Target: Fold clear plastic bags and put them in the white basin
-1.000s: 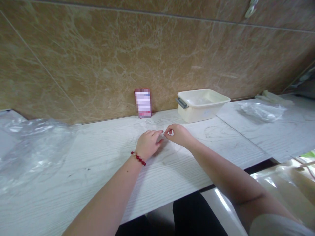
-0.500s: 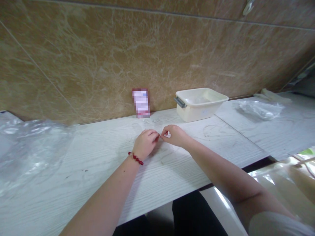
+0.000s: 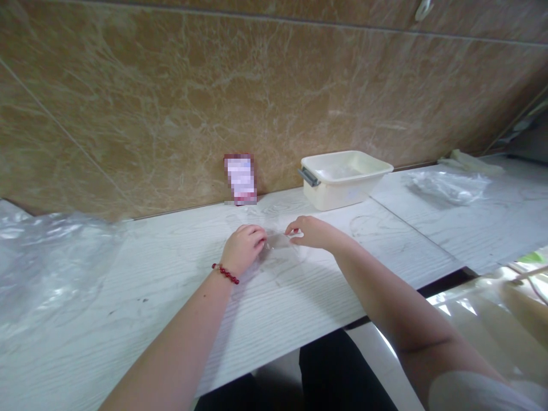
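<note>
A small clear plastic bag [image 3: 279, 242] stretches between my two hands above the pale wood-grain tabletop; its outline is hard to make out. My left hand [image 3: 245, 248], with a red bead bracelet at the wrist, has its fingers closed on the bag's left side. At the bag's right edge is my right hand [image 3: 311, 233], thumb and forefinger parted, the tips touching or close beside the film. More flat clear film [image 3: 252, 214] lies on the tabletop just beyond my hands.
Against the brown marbled wall leans a phone-like card [image 3: 241, 179], blurred out. To its right stands a cream plastic tub [image 3: 336, 196] with a grey handle. Crumpled clear plastic [image 3: 449, 185] lies further right, and a large heap of clear plastic [image 3: 55, 257] covers the left side.
My hands have moved apart from a pinch at one spot, the left going left, the right slightly right. The clear bag now shows between them, and the right fingers have spread.
</note>
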The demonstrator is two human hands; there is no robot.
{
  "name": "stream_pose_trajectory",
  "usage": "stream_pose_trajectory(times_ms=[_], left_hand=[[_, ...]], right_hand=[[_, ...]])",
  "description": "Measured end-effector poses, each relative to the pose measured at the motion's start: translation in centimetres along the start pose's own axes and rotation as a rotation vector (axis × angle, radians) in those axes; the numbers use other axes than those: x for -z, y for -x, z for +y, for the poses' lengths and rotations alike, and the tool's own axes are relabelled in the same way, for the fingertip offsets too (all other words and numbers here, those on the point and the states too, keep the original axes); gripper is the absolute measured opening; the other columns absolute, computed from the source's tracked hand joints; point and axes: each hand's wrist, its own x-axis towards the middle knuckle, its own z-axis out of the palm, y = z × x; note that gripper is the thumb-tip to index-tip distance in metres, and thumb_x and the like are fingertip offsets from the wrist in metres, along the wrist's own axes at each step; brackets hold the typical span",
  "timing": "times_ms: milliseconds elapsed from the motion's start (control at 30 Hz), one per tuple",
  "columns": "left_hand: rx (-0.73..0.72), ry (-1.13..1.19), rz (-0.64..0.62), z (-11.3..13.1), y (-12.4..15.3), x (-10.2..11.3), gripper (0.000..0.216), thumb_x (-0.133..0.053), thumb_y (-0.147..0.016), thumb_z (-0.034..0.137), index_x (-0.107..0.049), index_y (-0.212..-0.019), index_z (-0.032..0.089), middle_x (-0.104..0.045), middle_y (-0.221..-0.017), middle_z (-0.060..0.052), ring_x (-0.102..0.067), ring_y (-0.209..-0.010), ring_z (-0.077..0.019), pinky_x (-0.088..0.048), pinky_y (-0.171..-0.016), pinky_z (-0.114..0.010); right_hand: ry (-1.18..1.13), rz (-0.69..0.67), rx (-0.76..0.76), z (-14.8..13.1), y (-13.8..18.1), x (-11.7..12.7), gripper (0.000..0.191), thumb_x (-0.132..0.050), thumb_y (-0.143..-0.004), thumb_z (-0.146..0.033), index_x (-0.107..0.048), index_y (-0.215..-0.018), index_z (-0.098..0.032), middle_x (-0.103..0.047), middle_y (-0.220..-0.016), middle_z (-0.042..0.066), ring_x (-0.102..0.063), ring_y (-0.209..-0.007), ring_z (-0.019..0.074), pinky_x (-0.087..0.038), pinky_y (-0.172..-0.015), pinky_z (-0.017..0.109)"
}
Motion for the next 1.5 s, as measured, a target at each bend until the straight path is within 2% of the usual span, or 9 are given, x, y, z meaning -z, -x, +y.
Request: stream_pose_trajectory(times_ms=[233,500,767,967,1033,1100,1233,1300,1500], left_hand=[[0.026,-0.017,-0.066,-0.4,0.0,-0.2,0.017,-0.047,-0.072,0.014,-0.062,-0.079,0.021,-0.06,-0.092,-0.002,-0.05,-0.088,-0.0165,-0.04,-0.08,-0.032],[0.019,0.011,-0.145,-0.3,0.0,-0.2,0.02,-0.045,-0.07,0.012,-0.061,-0.076,0.022,-0.061,-0.089,-0.001,-0.052,-0.087,-0.0164,-0.039,-0.081,-0.031],[0.038,0.022,-0.145,-0.2,0.0,-0.1,0.021,-0.043,-0.071,0.011,-0.06,-0.076,0.022,-0.062,-0.084,-0.001,-0.053,-0.084,-0.0157,-0.04,-0.079,-0.03],[0.112,-0.027,-0.102,-0.1,0.1,0.1,0.02,-0.041,-0.072,0.012,-0.058,-0.076,0.02,-0.061,-0.081,-0.002,-0.054,-0.079,-0.0163,-0.042,-0.074,-0.03],[0.109,-0.028,-0.086,0.2,0.1,0.1,0.021,-0.039,-0.074,0.014,-0.059,-0.081,0.019,-0.062,-0.084,-0.003,-0.054,-0.081,-0.0163,-0.042,-0.076,-0.031],[0.038,-0.001,-0.108,0.7,0.1,0.0,0.024,-0.038,-0.077,0.017,-0.058,-0.089,0.019,-0.061,-0.092,-0.004,-0.053,-0.088,-0.016,-0.039,-0.081,-0.032],[-0.125,0.022,-0.244,1.7,0.3,-0.2,0.03,-0.036,-0.082,0.031,-0.053,-0.106,0.024,-0.055,-0.112,-0.003,-0.039,-0.113,-0.0179,-0.024,-0.096,-0.041],[-0.135,0.008,-0.307,1.9,0.5,-0.2,0.033,-0.034,-0.083,0.035,-0.049,-0.11,0.027,-0.05,-0.118,-0.002,-0.032,-0.118,-0.0198,-0.018,-0.097,-0.046],[-0.087,-0.014,-0.414,0.6,0.9,0.1,0.034,-0.03,-0.084,0.038,-0.044,-0.115,0.036,-0.038,-0.129,0.0,-0.024,-0.122,-0.0232,-0.015,-0.095,-0.052]], right_hand=[[0.066,-0.07,0.001,-0.4,0.0,-0.2,0.03,-0.054,-0.07,-0.029,-0.061,-0.099,-0.026,-0.061,-0.09,0.006,-0.055,-0.081,0.0175,-0.039,-0.072,0.025],[0.069,-0.09,-0.002,-0.3,-0.3,-0.5,0.033,-0.053,-0.071,-0.029,-0.058,-0.104,-0.027,-0.061,-0.093,0.006,-0.055,-0.083,0.0184,-0.039,-0.074,0.025],[0.028,-0.089,-0.027,0.0,-0.4,-0.6,0.036,-0.057,-0.069,-0.027,-0.057,-0.105,-0.029,-0.06,-0.095,0.005,-0.055,-0.088,0.0192,-0.039,-0.076,0.025],[0.033,-0.1,-0.04,0.1,-0.5,-0.6,0.035,-0.056,-0.07,-0.028,-0.057,-0.105,-0.03,-0.06,-0.096,0.005,-0.055,-0.088,0.0192,-0.039,-0.076,0.026],[0.035,-0.097,-0.025,0.2,-0.5,-0.7,0.036,-0.057,-0.069,-0.028,-0.057,-0.105,-0.03,-0.06,-0.096,0.005,-0.055,-0.088,0.0195,-0.039,-0.077,0.026],[0.032,-0.097,-0.015,0.3,-0.5,-0.7,0.037,-0.057,-0.069,-0.029,-0.056,-0.106,-0.03,-0.06,-0.097,0.005,-0.055,-0.089,0.0194,-0.039,-0.078,0.026],[0.03,-0.104,-0.024,0.3,-0.5,-0.7,0.037,-0.057,-0.07,-0.03,-0.056,-0.107,-0.031,-0.059,-0.1,0.004,-0.054,-0.09,0.0192,-0.038,-0.079,0.026],[0.022,-0.112,-0.024,0.3,-0.4,-0.5,0.037,-0.057,-0.07,-0.03,-0.056,-0.107,-0.03,-0.059,-0.101,0.004,-0.054,-0.091,0.0189,-0.038,-0.08,0.026],[-0.001,-0.154,-0.013,0.9,-0.4,-0.3,0.041,-0.06,-0.067,-0.03,-0.054,-0.108,-0.033,-0.059,-0.101,0.002,-0.056,-0.086,0.0171,-0.039,-0.075,0.024]])
